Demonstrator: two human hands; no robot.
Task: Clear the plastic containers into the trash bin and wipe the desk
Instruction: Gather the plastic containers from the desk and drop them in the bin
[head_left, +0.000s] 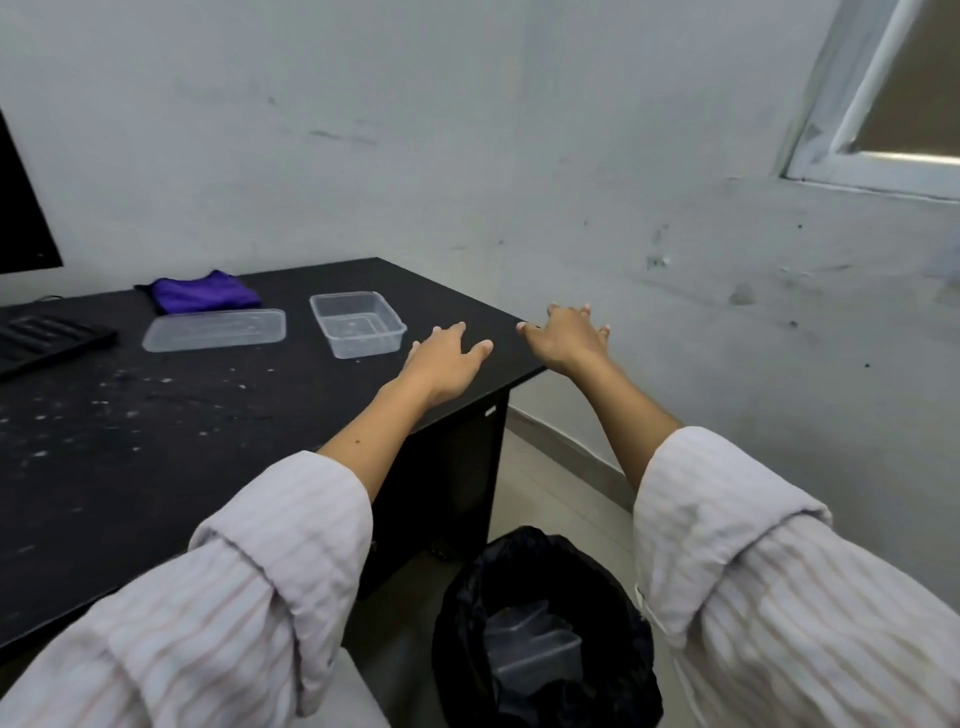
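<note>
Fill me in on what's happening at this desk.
A person is clearing a black desk. Both hands are empty and open: the left hand reaches toward the clear container, the right hand hovers past the desk's corner. A flat lid and purple cloth remain; crumbs are unwiped. The bin already holds clear plastic.

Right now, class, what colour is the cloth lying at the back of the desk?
Purple. The cloth shows best in the head view, bunched near the wall.

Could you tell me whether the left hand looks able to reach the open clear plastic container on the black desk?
Probably yes: the left hand is open just beside the open clear plastic container, with only bare black desk between them.
</note>
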